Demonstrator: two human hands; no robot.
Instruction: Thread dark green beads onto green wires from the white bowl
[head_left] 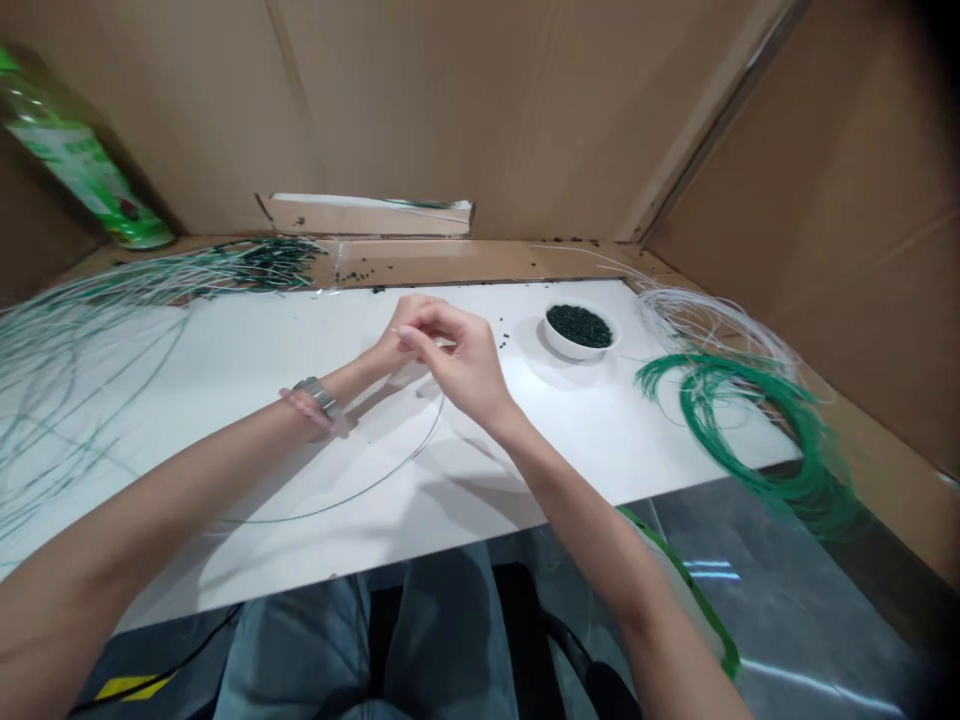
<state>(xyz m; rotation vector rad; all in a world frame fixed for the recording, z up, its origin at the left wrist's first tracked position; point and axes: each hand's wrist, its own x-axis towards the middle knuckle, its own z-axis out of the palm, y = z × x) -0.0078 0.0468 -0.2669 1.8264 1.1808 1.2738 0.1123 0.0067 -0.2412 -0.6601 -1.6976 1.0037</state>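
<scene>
Right hand (pixel 471 368): thumb pressed against finger; anything pinched is hidden.
Left hand (pixel 401 312): partly covered; grip cannot be told.
Wire (pixel 375 487): curved between hands and worktop's (pixel 300 340) front edge.
Bowl (pixel 576 350): set near back right corner.

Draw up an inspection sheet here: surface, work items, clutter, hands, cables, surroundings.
Surface: white board, partly covered.
Work items: thin strand curving over the board; white bowl of dark pieces; strand bundle at left; green coil and white strands at right.
Clutter: loose bits near the bowl; green bottle, back left.
Hands: left hand and right hand overlap in view; grip hidden.
Cables: black cord, lower left.
Surroundings: cardboard walls.
</scene>
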